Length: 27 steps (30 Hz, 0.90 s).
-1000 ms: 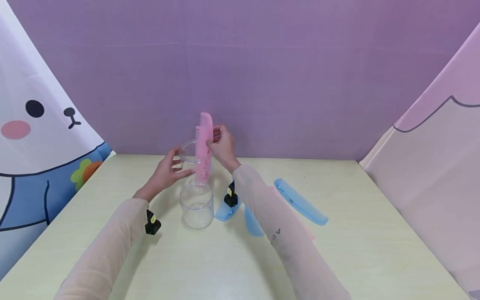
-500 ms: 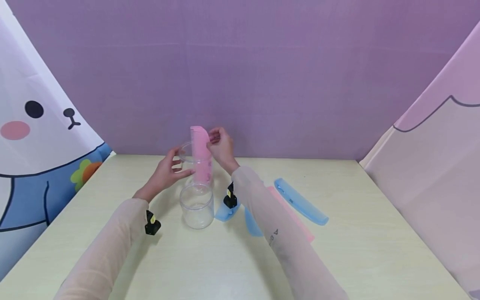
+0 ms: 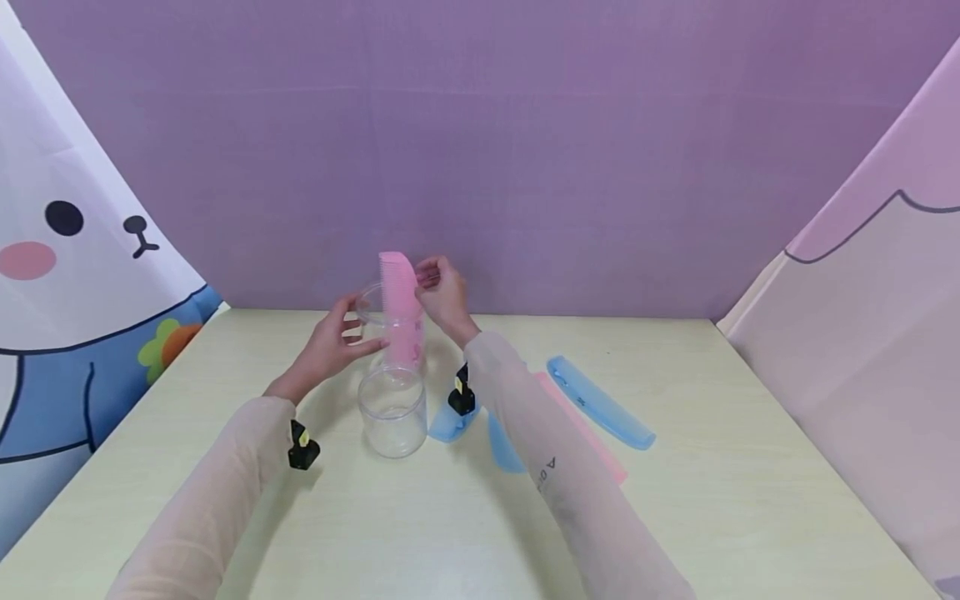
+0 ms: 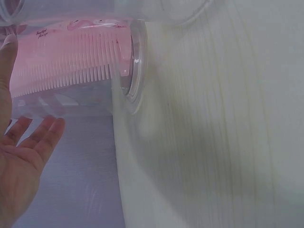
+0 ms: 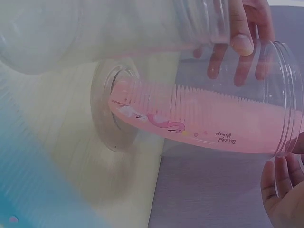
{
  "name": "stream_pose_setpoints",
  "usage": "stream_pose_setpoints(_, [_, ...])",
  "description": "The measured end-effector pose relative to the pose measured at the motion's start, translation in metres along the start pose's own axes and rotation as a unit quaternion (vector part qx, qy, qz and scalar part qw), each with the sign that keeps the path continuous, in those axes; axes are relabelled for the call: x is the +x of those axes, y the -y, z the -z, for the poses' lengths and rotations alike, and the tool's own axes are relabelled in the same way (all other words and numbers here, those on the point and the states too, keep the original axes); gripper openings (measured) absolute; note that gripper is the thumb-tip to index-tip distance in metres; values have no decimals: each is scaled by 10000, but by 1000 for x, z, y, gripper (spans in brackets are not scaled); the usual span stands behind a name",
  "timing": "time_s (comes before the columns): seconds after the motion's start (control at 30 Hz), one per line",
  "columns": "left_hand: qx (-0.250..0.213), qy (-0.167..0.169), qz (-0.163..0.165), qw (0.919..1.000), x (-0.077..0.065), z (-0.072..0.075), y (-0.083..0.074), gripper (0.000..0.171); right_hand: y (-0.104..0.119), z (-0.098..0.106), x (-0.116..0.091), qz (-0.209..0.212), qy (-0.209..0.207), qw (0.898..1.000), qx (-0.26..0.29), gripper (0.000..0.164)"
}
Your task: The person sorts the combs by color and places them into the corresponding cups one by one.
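Two clear cylindrical plastic jars stand one behind the other in the head view. My left hand (image 3: 330, 342) grips the far jar (image 3: 371, 312) from its left, with the thumb at the front and fingers behind. A pink comb (image 3: 400, 287) stands upright in that jar, its top above the rim and teeth to the left. A flamingo print shows on the comb in the right wrist view. Any second pink comb behind it is hidden. My right hand (image 3: 444, 296) stays beside the comb's spine at the rim, fingers loosely bent. The near jar (image 3: 393, 417) stands untouched.
Right of the jars, a blue comb (image 3: 600, 402) lies on the pale table (image 3: 712, 500). A pink comb (image 3: 551, 385) and another blue comb (image 3: 504, 446) lie partly under my right arm. One more blue comb (image 3: 452, 425) lies beside the near jar. A purple cloth hangs behind.
One second ago two pink comb tops showed, one higher beside my right hand. That comb has dropped into the far jar, and one outline shows now. Both hands have barely moved.
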<state>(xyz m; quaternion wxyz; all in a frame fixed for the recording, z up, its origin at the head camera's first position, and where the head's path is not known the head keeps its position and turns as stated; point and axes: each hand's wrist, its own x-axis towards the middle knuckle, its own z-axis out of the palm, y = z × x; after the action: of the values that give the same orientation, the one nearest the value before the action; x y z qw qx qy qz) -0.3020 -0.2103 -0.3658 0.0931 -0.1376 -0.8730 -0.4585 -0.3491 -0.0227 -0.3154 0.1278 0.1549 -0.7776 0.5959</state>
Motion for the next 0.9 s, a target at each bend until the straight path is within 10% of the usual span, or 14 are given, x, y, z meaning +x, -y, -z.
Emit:
stream_pose_setpoints(0.6, [-23,0,-63,10000,-1,2,-1,88,1,21,-3,244,521,9983,-15,33])
stream_pose_setpoints(0.9, [-127,133,-5,9998,-11,7,-29,82,-7,48,-8,457,710,9964,33,34])
